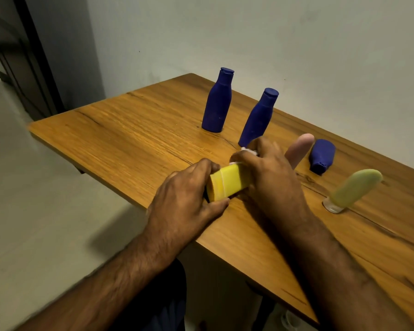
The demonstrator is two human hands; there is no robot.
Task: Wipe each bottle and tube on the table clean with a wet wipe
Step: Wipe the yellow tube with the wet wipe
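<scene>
My left hand (184, 197) grips the capped end of a yellow bottle (227, 183) held sideways just above the wooden table (129, 130). My right hand (270, 173) is curled over the bottle's other end with a white wet wipe (247, 151) bunched under its fingers. Two blue bottles (217, 101) (257, 118) stand upright behind my hands. A pink tube (299, 149) stands just right of my right hand. A small blue bottle (322, 156) sits upside down on its cap. A pale green tube (354, 189) stands cap-down at the right.
The table's left edge and near edge drop to a pale tiled floor (34, 211). A white wall (273, 44) runs directly behind the table. A dark door frame (26, 68) stands at the far left.
</scene>
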